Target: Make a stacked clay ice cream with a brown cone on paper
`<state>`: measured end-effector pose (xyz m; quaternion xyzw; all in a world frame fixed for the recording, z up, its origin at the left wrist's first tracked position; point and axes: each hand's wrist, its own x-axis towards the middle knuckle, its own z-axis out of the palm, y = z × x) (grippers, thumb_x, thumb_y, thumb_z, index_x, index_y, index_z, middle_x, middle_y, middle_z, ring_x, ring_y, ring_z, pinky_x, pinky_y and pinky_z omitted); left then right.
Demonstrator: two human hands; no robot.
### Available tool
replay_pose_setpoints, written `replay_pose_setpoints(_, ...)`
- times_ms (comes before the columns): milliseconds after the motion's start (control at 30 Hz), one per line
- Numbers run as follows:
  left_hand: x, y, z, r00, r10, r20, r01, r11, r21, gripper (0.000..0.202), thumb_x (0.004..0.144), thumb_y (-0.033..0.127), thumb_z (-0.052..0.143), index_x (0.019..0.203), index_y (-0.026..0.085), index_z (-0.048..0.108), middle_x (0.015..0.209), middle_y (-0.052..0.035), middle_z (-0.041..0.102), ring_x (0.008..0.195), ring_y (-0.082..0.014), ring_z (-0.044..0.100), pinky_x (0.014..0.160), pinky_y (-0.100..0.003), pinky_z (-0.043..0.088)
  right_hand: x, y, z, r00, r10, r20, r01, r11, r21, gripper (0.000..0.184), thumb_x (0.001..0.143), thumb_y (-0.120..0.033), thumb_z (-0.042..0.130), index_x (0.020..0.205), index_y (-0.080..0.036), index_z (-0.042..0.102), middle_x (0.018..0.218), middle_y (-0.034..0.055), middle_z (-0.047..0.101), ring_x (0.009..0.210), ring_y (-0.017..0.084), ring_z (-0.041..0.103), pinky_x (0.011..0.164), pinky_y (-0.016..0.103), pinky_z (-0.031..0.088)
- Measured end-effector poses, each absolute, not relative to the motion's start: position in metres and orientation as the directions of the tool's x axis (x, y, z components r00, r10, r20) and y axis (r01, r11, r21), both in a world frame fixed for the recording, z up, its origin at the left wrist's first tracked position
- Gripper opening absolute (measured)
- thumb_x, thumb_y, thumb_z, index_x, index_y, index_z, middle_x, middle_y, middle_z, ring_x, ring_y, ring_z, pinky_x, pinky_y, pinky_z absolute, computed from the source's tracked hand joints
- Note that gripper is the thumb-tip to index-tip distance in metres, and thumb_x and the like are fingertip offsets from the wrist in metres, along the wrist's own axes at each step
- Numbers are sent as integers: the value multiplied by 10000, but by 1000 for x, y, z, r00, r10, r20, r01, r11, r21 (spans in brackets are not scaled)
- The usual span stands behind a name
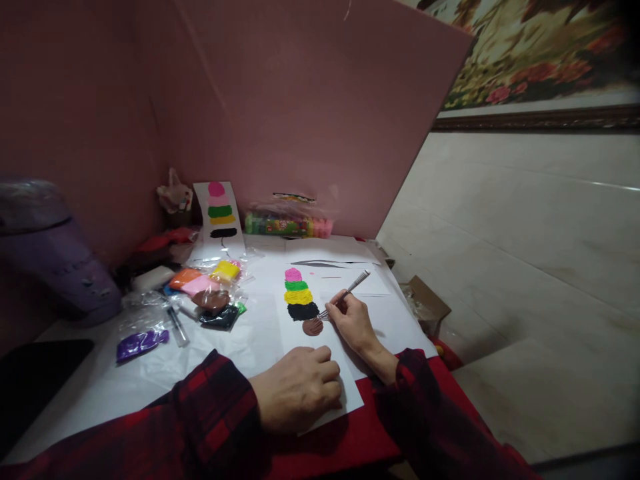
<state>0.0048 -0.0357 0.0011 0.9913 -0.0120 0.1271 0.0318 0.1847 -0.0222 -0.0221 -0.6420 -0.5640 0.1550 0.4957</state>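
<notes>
My right hand (353, 323) pinches a metal fork (359, 280), its handle slanting up to the right. The fork's tines meet a flat brown clay disc (313, 327), which has grooved lines on it. Above the disc on the white paper (345, 383) lie textured clay bands: black (303, 311), yellow (298, 297), green (297, 285) and a pink top (293, 275). Lower down, my left hand (303, 387) rests on the same paper with its fingers curled under. Whatever may be beneath those fingers is hidden.
Bagged clay pieces, among them purple (140, 347) and orange (184, 279), lie left beside a clear tube (177, 327). A card with a similar layered picture (221, 213) leans at the back near a colourful package (290, 225). A purple bottle (65, 267) stands far left.
</notes>
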Motion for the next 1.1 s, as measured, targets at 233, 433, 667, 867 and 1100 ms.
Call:
replay_pose_setpoints(233, 4, -37, 3, 964, -12, 267, -26, -998, 50, 136, 915, 266, 498, 816, 192, 554, 829, -32, 603, 772, -192, 460, 606, -341, 338, 179, -25, -21, 261, 903, 341, 506, 173, -845, 144, 786, -308, 581, 724, -189, 527, 614, -10, 576, 563, 149, 557, 546, 260, 448)
replay_pose_setpoints(433, 5, -37, 4, 963, -16, 270, -31, -998, 54, 154, 916, 276, 500, 805, 186, 557, 827, -35, 608, 768, -187, 464, 610, -345, 348, 172, -27, -21, 202, 933, 297, 451, 180, -874, 117, 782, -269, 586, 724, -190, 521, 633, -1, 601, 600, 160, 588, 584, 273, 473)
replay_pose_setpoints(667, 4, -36, 4, 965, -17, 263, -34, -998, 60, 124, 911, 260, 504, 829, 191, 566, 836, -32, 607, 774, -190, 462, 618, -347, 354, 171, -27, -19, 260, 917, 302, 523, 129, -842, 105, 780, -272, 587, 746, -186, 537, 629, 6, 613, 594, 168, 594, 575, 280, 466)
replay_pose_setpoints(867, 4, -36, 2, 959, -22, 281, -39, -998, 53, 128, 906, 264, 514, 818, 185, 563, 835, -35, 605, 773, -191, 459, 621, -348, 356, 171, -26, -18, 278, 903, 327, 544, 133, -829, 109, 769, -278, 590, 738, -187, 540, 600, -7, 591, 566, 158, 566, 558, 271, 447)
replay_pose_setpoints(1100, 4, -36, 4, 963, -17, 269, -34, -998, 57, 119, 896, 264, 537, 808, 188, 563, 822, -42, 602, 769, -192, 456, 616, -349, 353, 176, -23, -22, 308, 888, 340, 523, 141, -841, 127, 765, -290, 578, 714, -193, 515, 556, -37, 522, 511, 130, 496, 501, 249, 411)
